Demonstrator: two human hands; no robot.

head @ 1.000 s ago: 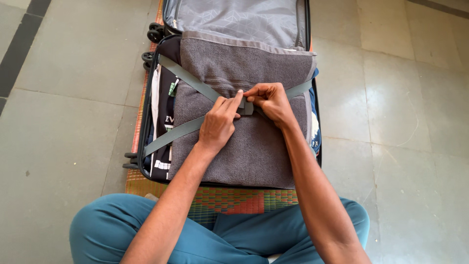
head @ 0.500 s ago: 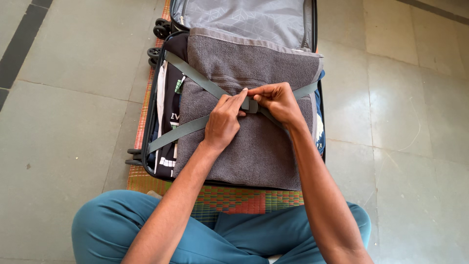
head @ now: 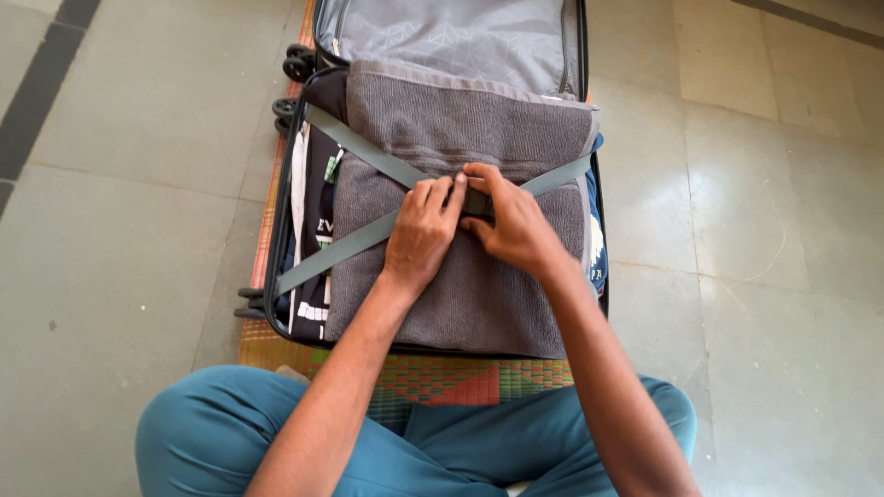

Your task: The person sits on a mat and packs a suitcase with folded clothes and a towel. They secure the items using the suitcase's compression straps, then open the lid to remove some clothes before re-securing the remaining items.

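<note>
An open dark suitcase (head: 276,230) lies on the floor in front of me, packed with clothes. A folded grey towel (head: 470,285) covers the top of the pile. Grey elastic straps (head: 354,147) cross over the towel and meet at a dark buckle (head: 476,202) in the middle. My left hand (head: 422,230) pinches the left half of the buckle. My right hand (head: 516,225) grips its right half, fingers curled over it. Both hands touch each other at the buckle.
The suitcase's grey-lined lid (head: 451,37) stands open at the far end, wheels (head: 293,69) at its left. A woven multicoloured mat (head: 442,379) lies under the case. My crossed legs in teal trousers (head: 212,433) sit at the near edge. Grey floor tiles surround everything.
My hands have pushed closer together over the buckle, and my right hand has rolled over it so the light strap end between them is now covered.
</note>
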